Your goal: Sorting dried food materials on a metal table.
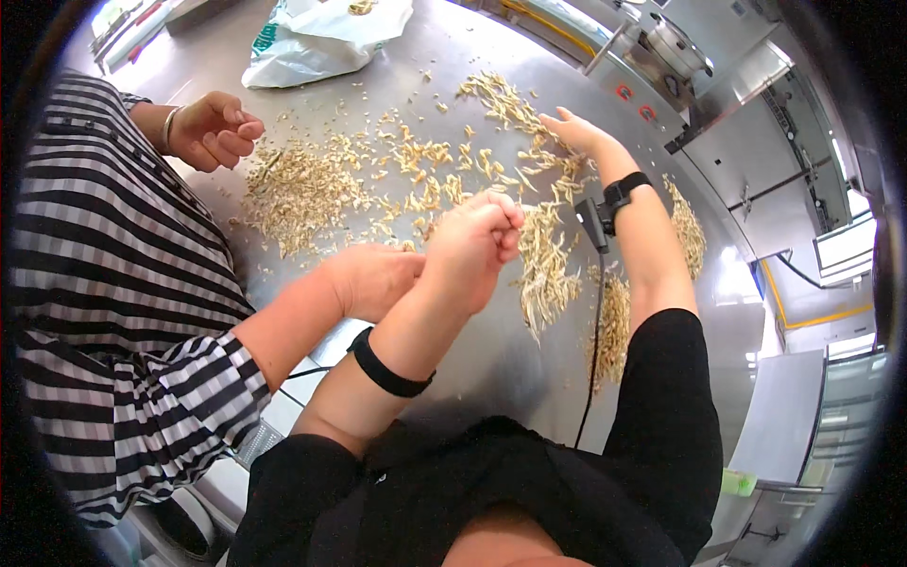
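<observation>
My left hand point(473, 244) is curled above the steel table, its fingers folded in. Whether something small is pinched inside cannot be seen. Just right of it lies a pile of slender, pale dried pieces point(545, 276), too small to name surely. Farther out, my right hand point(575, 133) reaches across the table with its fingers spread. It is at the edge of a loose band of similar yellowish pieces point(502, 99), and no object shows in its grasp. More yellowish pieces point(421, 152) are scattered between my hands and a heap of small broken bits point(301, 195).
A co-worker in a striped shirt point(127, 234) stands at my left, one hand point(216, 133) near the heap, the other point(375, 280) beside my left wrist. A white plastic bag point(319, 53) lies at the back. Further piles point(611, 329) flank my right arm, where a black cable point(595, 340) hangs.
</observation>
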A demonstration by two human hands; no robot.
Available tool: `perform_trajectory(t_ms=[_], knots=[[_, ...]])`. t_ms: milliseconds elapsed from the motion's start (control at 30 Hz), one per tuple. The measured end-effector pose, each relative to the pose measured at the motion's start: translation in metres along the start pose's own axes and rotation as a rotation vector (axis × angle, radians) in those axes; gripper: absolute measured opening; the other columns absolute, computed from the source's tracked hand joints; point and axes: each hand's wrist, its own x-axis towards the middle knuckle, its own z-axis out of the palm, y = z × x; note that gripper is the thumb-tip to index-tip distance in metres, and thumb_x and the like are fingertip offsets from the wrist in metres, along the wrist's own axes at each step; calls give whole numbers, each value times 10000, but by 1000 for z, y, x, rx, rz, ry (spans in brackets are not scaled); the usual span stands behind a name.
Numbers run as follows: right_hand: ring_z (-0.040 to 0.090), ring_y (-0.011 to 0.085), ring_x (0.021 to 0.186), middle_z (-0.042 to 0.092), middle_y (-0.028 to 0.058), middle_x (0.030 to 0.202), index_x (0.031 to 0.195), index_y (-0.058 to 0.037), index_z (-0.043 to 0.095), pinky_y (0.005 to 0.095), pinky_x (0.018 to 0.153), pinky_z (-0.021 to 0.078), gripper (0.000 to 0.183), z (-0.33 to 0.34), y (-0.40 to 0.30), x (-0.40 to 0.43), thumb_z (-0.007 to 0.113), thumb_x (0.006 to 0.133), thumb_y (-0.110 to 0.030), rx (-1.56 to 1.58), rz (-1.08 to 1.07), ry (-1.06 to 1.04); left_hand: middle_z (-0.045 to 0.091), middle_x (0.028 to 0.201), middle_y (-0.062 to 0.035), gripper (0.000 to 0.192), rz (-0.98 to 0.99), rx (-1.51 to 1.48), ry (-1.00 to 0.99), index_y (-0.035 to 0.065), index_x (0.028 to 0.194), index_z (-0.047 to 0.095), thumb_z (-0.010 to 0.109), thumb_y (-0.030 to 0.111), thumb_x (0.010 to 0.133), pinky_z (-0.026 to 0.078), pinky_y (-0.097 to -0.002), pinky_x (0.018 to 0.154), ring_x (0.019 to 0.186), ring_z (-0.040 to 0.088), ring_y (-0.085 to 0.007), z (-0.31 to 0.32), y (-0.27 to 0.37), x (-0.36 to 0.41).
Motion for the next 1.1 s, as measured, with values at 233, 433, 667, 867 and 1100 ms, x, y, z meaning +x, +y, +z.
perform_trajectory(t_ms=[233,433,667,867,1100], knots=[[146,359,1306,143,236,1405,1371,-89,199,392,1055,175,730,44,-39,-21,400,826,-531,-279,-181,-130,483,638,-11,105,11,-12,38,51,705,513,430,-7,736,316,-208,477,530,406,-77,1,0,0],[366,311,1215,361,175,1329,1278,-111,407,361,1002,298,605,-15,-70,-71,465,818,-500,-349,-341,-577,496,682,-25,68,-1,78,-17,45,718,521,463,24,747,318,-226,519,564,394,-92,4,-9,-8],[271,328,1268,274,121,1390,1337,-195,311,476,1022,231,545,26,-125,36,406,859,-438,-611,-426,196,479,649,-18,120,33,26,-31,40,712,520,417,-5,751,292,-207,492,525,370,-77,9,-15,-14],[100,301,1329,98,56,1452,1371,-271,198,552,1033,127,495,72,-132,92,277,899,-394,-478,-190,-5,477,649,-8,139,-29,-2,49,60,717,510,395,-8,755,262,-201,467,509,346,-69,2,-13,-19],[158,358,1303,129,122,1438,1363,-144,231,453,1052,176,468,42,-40,47,255,920,-292,-527,-419,-167,460,628,-9,121,8,21,14,51,721,511,407,-4,749,264,-198,469,505,350,-74,2,-11,-14]])
